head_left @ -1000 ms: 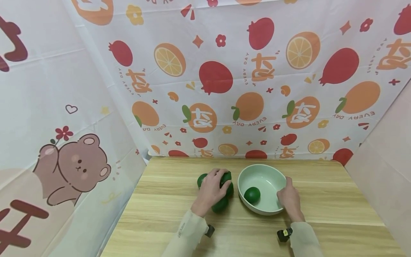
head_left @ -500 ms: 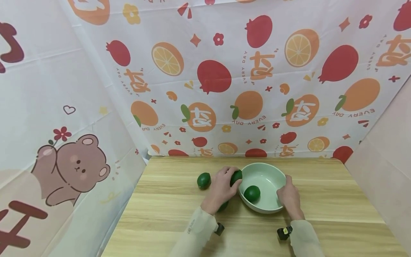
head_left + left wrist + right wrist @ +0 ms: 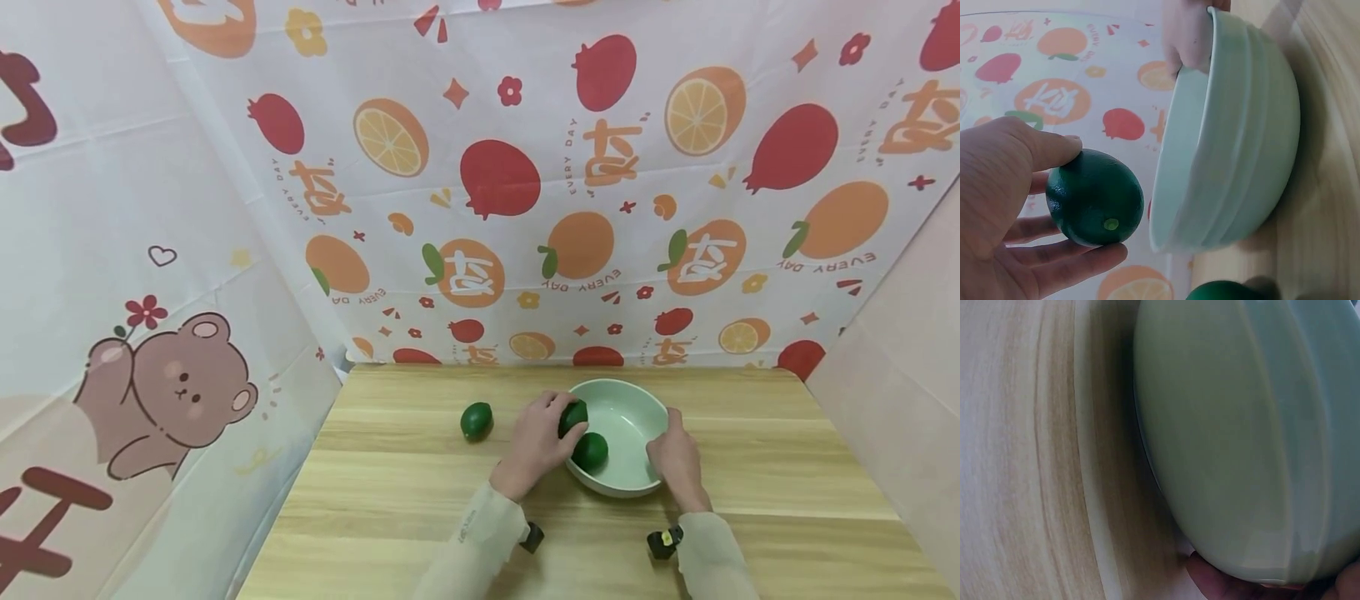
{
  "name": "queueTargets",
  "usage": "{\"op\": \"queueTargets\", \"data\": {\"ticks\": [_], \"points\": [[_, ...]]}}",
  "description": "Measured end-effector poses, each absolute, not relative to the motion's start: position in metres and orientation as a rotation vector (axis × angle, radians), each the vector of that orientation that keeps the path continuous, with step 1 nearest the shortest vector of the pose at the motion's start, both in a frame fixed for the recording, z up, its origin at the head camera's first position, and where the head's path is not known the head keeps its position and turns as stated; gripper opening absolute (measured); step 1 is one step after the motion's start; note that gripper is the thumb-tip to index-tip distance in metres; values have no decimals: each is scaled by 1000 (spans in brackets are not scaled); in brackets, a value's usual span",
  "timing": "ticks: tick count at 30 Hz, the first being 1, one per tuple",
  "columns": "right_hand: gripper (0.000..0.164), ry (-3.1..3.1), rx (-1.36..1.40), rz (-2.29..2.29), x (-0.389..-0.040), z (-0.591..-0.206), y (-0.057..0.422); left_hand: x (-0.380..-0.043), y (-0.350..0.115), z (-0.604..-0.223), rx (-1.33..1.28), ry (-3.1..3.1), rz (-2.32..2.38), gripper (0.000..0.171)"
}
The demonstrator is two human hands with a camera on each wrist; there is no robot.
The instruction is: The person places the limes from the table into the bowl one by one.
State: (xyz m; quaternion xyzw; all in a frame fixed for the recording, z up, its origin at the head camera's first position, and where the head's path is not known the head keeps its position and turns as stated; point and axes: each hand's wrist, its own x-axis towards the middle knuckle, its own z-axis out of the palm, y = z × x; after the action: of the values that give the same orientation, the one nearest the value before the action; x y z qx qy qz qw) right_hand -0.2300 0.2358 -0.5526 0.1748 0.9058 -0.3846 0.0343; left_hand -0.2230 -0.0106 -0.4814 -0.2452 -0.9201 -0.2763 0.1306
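My left hand (image 3: 534,440) holds a dark green lime (image 3: 1094,200) between thumb and fingers, at the left rim of a pale green bowl (image 3: 628,471). In the left wrist view, a narrow gap shows between this lime and the rim. Another lime (image 3: 591,451) lies inside the bowl on its left side. My right hand (image 3: 677,462) grips the bowl's right rim, with fingertips (image 3: 1207,575) under its outer wall in the right wrist view. One lime (image 3: 476,422) sits on the table left of my left hand. Part of a further lime (image 3: 1222,290) shows near the bowl.
The wood-grain table (image 3: 375,500) bears the bowl and limes. A fruit-print cloth (image 3: 420,208) hangs along its back edge, and a bear-print cloth (image 3: 187,383) hangs at the left. Black wrist cameras sit below both hands.
My left hand has lifted a lime from the group on the table and carried it right to the bowl's rim. My right hand keeps its grip on the bowl.
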Motion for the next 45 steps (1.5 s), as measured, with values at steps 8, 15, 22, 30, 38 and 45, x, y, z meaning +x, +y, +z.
{"op": "queueTargets", "data": {"ticks": [8, 15, 22, 30, 38, 45], "points": [[77, 2799, 537, -1165, -230, -553, 236, -219, 2, -484, -736, -2650, -880, 37], [76, 2815, 536, -1155, -229, -554, 236, -220, 11, -489, -702, -2706, -887, 38], [76, 2835, 529, -1152, -228, -553, 236, -219, 20, -493, -686, -2726, -899, 39], [75, 2857, 520, -1136, -229, -555, 236, -214, 34, -496, -669, -2747, -836, 41], [75, 2864, 502, -1152, -229, -555, 236, -210, 48, -502, -663, -2727, -763, 38], [74, 2841, 482, -1159, -228, -556, 237, -205, 59, -510, -691, -2688, -693, 35]]}}
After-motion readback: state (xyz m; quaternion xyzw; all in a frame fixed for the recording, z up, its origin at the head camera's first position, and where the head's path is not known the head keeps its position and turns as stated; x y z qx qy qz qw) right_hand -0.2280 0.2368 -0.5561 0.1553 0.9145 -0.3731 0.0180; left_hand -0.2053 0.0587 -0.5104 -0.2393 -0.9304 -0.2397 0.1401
